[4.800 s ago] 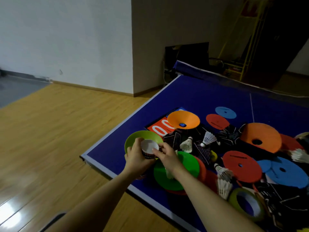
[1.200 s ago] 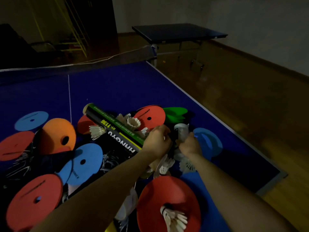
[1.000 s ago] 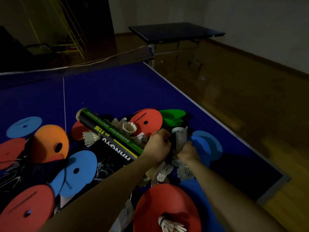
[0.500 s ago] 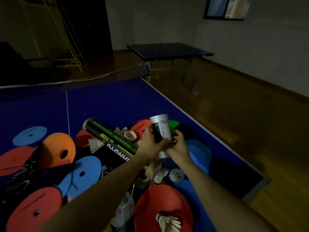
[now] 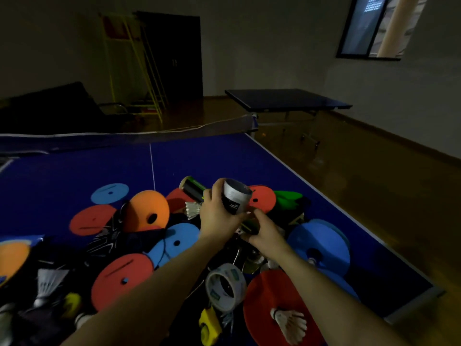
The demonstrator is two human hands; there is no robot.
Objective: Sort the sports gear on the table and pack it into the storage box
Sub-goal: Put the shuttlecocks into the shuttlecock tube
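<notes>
The room is dim and the far wall murky. The only visible light source is the window (image 5: 371, 26) at the upper right of the frame, grey and weak. A faint sheen lies on the wooden floor (image 5: 374, 186) at right. Wide-angle bending curves the bench (image 5: 74, 171) edges. The lower left corner is smeared and soft.

Both bare forearms extended forward from the lower edge of the head view and converged near its centre. The left hand (image 5: 216, 214) was raised, its fingers curled round a short cylindrical tube (image 5: 235, 198) that tilted to the upper left. The right hand (image 5: 264, 231) lay just below and to the right, knuckles upward, fingers curled at the tube's lower end, though their exact contact was hidden.
</notes>
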